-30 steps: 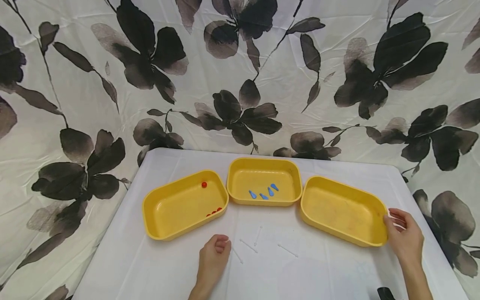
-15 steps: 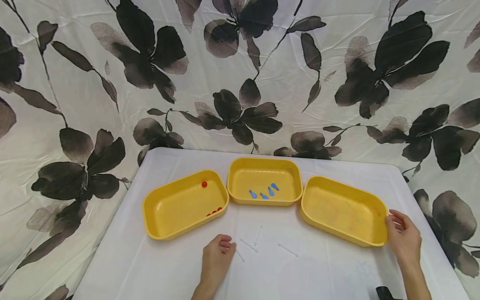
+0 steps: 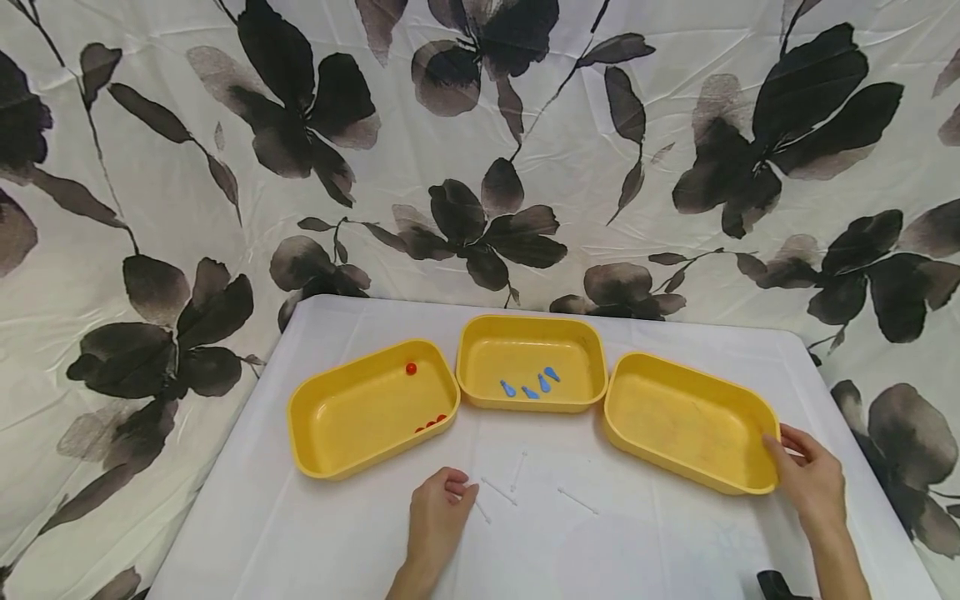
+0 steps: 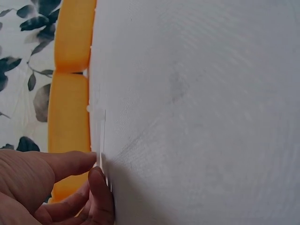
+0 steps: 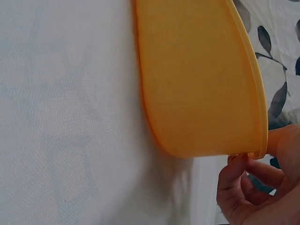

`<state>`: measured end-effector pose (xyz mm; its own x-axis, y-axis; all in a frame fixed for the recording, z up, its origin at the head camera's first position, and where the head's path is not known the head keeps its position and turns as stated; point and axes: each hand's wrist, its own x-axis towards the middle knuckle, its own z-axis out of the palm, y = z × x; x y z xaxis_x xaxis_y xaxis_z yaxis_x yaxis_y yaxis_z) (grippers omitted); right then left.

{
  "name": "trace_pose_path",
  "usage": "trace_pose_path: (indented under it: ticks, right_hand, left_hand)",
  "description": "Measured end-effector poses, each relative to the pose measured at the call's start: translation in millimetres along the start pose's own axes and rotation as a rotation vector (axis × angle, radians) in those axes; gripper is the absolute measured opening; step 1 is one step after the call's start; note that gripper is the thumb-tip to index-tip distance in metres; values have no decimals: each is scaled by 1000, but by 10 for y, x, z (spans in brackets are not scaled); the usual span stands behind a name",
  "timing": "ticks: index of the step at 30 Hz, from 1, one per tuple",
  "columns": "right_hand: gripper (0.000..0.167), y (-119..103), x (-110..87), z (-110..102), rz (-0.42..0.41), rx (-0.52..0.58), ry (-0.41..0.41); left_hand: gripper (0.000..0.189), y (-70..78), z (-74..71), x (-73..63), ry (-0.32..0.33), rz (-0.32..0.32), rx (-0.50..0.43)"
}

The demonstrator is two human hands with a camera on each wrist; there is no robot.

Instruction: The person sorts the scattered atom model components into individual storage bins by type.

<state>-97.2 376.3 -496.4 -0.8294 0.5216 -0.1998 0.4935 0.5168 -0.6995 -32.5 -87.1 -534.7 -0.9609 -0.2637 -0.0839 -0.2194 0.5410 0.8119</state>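
On the white-covered table lie several thin white cotton swabs (image 3: 577, 501). My left hand (image 3: 438, 518) is low over the table, its thumb and forefinger pinching one end of the leftmost swab (image 3: 483, 512). In the left wrist view the fingertips (image 4: 95, 174) close around a thin white stick (image 4: 99, 129). At the right, my right hand (image 3: 813, 479) grips the outer end of the right yellow tray (image 3: 690, 462). Seen from the right wrist, the thumb is over the rim and the curled fingers (image 5: 233, 172) are against the outside wall. That tray's visible floor is bare.
The left yellow tray (image 3: 322, 417) holds several small red balls (image 3: 411, 368). The middle yellow tray (image 3: 525, 329) holds several blue teardrop-shaped pieces (image 3: 543, 383). A black object (image 3: 776, 585) is at the front right. A floral cloth (image 3: 480, 108) hangs behind the table.
My left hand has moved slightly right onto the leftmost swab, which shifted a little. My right hand stays at the right tray's end, its thumb now further over the rim.
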Motion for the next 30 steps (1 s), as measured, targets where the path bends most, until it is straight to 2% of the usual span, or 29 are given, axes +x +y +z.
trace_pose_path:
  ticks: [4, 11, 17, 20, 30]
  right_hand:
    - [63, 15, 25, -13, 11, 25, -24]
    - [73, 40, 78, -68, 89, 102, -122]
    - [73, 37, 97, -92, 109, 109, -124]
    - [72, 51, 98, -94, 98, 85, -115]
    - [61, 52, 69, -87, -10, 39, -69]
  left_hand:
    - [10, 15, 0, 4, -14, -12, 4]
    - [9, 27, -13, -2, -15, -8, 10]
    - [8, 36, -13, 8, -23, -15, 12]
    - [8, 36, -13, 11, -26, -6, 16]
    - [6, 65, -31, 10, -10, 25, 14]
